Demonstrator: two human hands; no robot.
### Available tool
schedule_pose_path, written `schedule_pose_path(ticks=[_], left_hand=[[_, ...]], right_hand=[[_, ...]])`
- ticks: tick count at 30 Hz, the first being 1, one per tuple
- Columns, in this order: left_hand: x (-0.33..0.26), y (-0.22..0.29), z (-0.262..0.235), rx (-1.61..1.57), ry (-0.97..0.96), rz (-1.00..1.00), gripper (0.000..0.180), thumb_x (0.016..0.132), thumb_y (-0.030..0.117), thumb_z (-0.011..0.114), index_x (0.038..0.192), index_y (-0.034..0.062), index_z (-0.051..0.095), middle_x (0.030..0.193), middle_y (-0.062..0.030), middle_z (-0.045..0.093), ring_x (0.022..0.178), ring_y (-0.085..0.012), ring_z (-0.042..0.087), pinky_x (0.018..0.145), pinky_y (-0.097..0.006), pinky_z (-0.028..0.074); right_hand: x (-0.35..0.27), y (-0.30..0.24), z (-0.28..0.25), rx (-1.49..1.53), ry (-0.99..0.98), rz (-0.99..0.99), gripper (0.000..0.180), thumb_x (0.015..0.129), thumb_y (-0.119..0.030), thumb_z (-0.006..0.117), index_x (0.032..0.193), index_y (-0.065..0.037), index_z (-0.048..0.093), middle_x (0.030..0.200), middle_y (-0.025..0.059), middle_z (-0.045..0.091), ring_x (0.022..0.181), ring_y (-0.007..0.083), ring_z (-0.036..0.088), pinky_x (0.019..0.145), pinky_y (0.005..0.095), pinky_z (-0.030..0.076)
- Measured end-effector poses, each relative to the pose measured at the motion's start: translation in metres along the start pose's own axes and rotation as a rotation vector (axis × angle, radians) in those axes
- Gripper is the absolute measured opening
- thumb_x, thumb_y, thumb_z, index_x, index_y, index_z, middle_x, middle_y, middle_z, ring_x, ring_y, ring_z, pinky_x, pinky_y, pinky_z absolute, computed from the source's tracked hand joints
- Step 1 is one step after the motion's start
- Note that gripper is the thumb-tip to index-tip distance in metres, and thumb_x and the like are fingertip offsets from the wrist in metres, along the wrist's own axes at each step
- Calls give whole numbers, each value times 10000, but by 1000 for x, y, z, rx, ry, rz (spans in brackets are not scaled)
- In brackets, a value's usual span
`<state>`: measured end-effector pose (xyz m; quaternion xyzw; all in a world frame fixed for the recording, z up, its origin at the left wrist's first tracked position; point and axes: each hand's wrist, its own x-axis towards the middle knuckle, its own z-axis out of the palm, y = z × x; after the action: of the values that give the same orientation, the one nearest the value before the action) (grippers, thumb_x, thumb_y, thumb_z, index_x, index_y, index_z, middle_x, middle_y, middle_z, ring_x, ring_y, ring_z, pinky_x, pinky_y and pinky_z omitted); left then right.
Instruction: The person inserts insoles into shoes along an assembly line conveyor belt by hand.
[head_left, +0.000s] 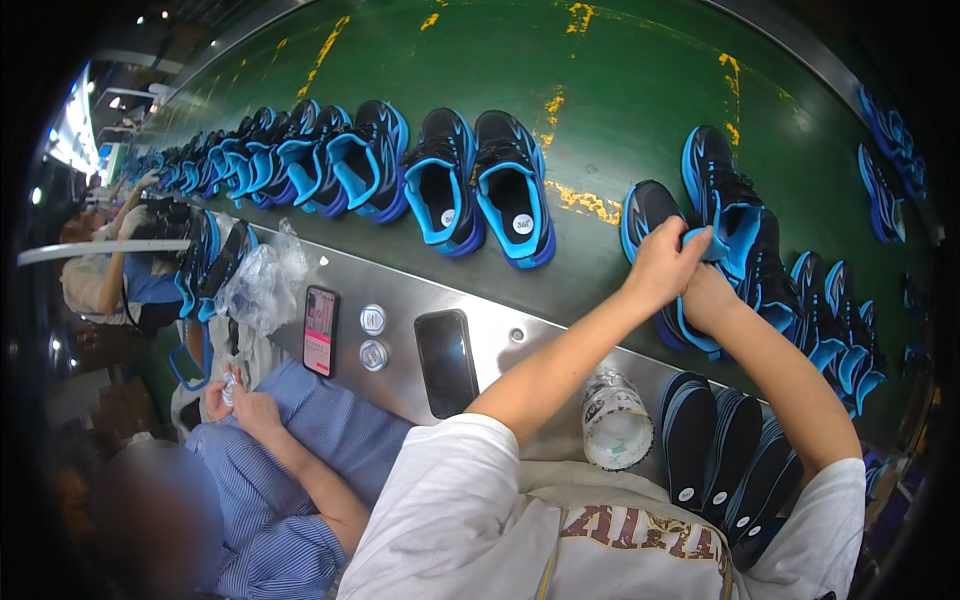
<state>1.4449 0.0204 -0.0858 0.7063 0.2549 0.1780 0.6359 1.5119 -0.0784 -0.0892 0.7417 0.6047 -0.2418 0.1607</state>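
Note:
A black sneaker point(652, 206) with a bright blue sole edge and lining stands on the green belt, its toe pointing away from me. My left hand point(668, 262) is closed on its upper near the opening, thumb against the blue lining. Close against it, my right hand point(711, 298) reaches into the shoe's opening, and its fingers are hidden. Just beyond to the right, a matching sneaker point(712, 180) touches the one I handle. Black insoles point(688, 440) with blue edges and white round stickers lie near my right forearm.
Sneakers point(370, 165) line the green belt point(620, 60) on both sides. On the metal ledge point(385, 290) are two phones, a black one point(446, 362) and one with a lit screen point(320, 330), round tins point(372, 320), a jar point(616, 425) and a plastic bag point(265, 280). A co-worker in blue stripes point(320, 420) sits left.

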Motion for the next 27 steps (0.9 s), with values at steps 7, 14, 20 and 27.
schedule_pose_path(ticks=[7, 14, 20, 27], left_hand=[[-17, -9, 14, 205, 122, 511, 309, 764, 201, 627, 899, -47, 503, 756, -182, 517, 681, -342, 522, 607, -373, 438], [-16, -17, 16, 345, 31, 702, 357, 740, 220, 654, 909, -56, 503, 720, -140, 507, 640, -300, 523, 583, -347, 438], [-5, -17, 19, 407, -11, 687, 363, 710, 184, 677, 923, -66, 522, 757, -145, 534, 674, -293, 541, 613, -337, 451], [8, -16, 19, 459, 142, 593, 249, 780, 182, 620, 847, -39, 527, 747, -167, 537, 660, -333, 532, 584, -363, 435]], right_hand=[[19, 7, 14, 156, 37, 76, 360, 776, -88, 472, 1125, -9, 506, 1145, 175, 518, 1082, 283, 475, 920, 383, 361], [44, 11, 29, 130, -4, 108, 314, 770, -83, 474, 1069, -10, 536, 1117, 178, 533, 1063, 285, 491, 912, 392, 368], [56, 15, 31, 152, -17, 88, 278, 765, -79, 475, 1020, -10, 562, 1093, 181, 547, 1047, 287, 505, 904, 400, 374], [54, 22, 22, 218, -81, 12, 243, 760, -75, 477, 963, -11, 593, 1065, 185, 562, 1028, 290, 521, 895, 409, 380]])
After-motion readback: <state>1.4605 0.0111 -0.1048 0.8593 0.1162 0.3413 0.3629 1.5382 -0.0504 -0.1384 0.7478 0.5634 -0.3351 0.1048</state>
